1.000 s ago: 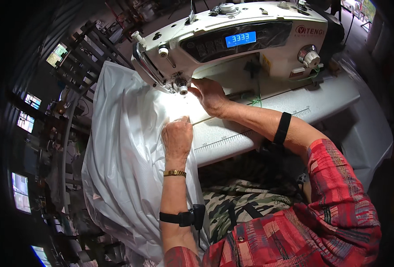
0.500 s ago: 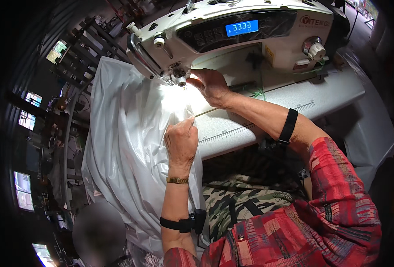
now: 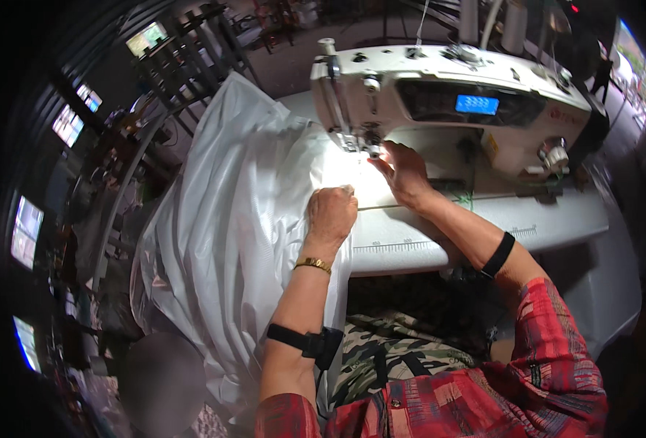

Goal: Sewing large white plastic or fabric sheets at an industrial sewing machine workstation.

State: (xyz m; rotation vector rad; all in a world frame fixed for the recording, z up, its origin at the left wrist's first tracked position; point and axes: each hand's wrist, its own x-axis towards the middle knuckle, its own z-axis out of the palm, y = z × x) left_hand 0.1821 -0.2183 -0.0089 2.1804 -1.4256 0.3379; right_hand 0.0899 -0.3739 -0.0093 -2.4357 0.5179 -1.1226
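Observation:
A white sewing machine (image 3: 440,87) stands ahead of me, its lamp brightly lighting the needle area. Wide, glossy white sheeting (image 3: 228,190) lies bunched in long folds to the left and runs up under the machine head. My left hand (image 3: 332,213) is closed on the sheeting's right edge, just in front of the needle area. Close to the right of the needle is my right hand (image 3: 409,175), thumb and fingers bent together beside the presser foot. Glare and the machine head hide its fingertips, so what they hold cannot be made out.
The pale machine bed (image 3: 476,232) has a printed ruler along its front edge. Thread cones (image 3: 513,28) stand behind the machine. A dark rack (image 3: 184,73) is at the far left. Camouflage cloth (image 3: 403,350) covers my lap below the table edge.
My view has turned and shifted, so the machine now appears farther right and more level. Both hands stay close to the needle area, the left one still gripping the sheeting.

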